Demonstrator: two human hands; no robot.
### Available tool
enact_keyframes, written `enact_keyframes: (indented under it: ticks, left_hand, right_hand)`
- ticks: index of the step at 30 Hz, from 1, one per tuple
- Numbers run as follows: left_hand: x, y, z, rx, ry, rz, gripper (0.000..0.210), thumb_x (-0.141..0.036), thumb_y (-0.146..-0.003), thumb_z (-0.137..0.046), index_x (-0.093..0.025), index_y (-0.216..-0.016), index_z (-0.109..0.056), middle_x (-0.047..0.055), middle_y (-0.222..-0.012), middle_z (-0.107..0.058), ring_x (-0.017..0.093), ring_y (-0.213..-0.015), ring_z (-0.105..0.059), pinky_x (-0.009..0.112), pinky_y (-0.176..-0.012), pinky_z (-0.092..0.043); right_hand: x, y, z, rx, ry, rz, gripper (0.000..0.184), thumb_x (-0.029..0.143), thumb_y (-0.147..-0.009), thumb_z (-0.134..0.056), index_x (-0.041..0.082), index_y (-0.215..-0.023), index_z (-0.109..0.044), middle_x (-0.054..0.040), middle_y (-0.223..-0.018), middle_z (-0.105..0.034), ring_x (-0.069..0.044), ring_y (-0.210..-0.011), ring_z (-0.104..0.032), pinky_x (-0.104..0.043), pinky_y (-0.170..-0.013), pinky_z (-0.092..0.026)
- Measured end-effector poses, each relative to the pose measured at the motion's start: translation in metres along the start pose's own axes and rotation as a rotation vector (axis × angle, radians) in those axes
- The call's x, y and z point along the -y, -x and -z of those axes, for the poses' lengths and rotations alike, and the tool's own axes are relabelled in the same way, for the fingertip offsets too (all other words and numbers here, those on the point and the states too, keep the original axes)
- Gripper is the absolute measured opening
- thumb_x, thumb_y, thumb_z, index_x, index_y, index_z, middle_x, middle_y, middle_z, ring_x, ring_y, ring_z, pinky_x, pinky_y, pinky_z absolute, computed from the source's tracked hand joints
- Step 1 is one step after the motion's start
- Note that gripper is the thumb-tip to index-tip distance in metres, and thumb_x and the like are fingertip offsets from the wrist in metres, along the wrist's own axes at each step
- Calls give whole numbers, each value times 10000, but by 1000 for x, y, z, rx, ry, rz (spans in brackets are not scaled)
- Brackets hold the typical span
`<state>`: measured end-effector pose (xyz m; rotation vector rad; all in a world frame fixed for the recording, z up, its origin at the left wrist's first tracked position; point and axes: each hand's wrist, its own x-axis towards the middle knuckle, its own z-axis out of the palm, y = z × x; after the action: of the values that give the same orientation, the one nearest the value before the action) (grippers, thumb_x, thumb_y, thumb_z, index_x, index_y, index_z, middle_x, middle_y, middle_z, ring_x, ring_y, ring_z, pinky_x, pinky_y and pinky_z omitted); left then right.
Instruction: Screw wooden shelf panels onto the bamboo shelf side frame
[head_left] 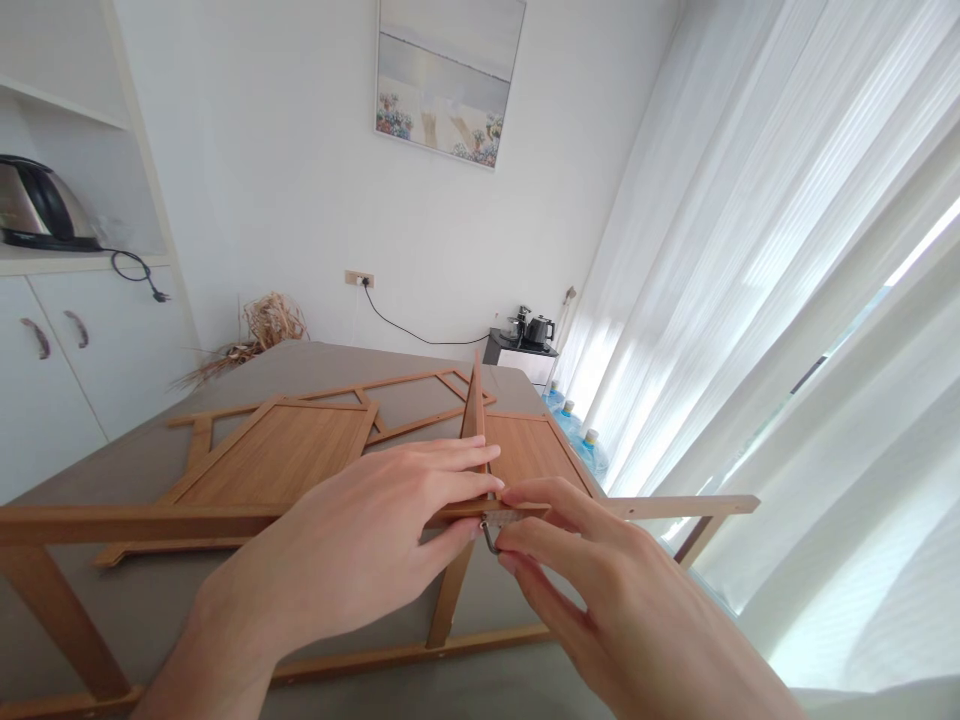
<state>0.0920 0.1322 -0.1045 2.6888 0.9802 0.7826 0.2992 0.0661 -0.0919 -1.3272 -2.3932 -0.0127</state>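
Note:
A wooden frame (135, 520) stands on edge across the near side of the table. My left hand (375, 515) is closed on its top rail, fingers over the upper side and thumb underneath. Close by those fingertips, a thin wooden panel (475, 410) points away from me, meeting the rail. Pinched in my right hand (600, 555) is a small bent hex key (490, 538), its end at the rail near my left thumb. My fingers partly hide the joint, so the screw itself does not show.
A slatless wooden panel (277, 455) and a second open frame (409, 400) lie on the grey-covered table (300, 355). Another panel (517, 447) lies right of the upright one. Beyond are water bottles (591, 452), a curtain (750, 250) and a small stand with kettles (538, 330).

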Motion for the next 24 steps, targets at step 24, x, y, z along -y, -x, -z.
enact_keyframes:
  ticks: [24]
  left_hand:
    - [2,1,-1,20,-42,12,351,-328,-901,-568,-416,-1235,-632,-102,-1412,-534,204,-1298,-511,360,-1097,-436]
  right_hand:
    - [0,1,0,-13,-31,7,187,204,-966,-472,291,-970,-637,-9,-1181,-601,-132,-820,-664,-277,-763,-556]
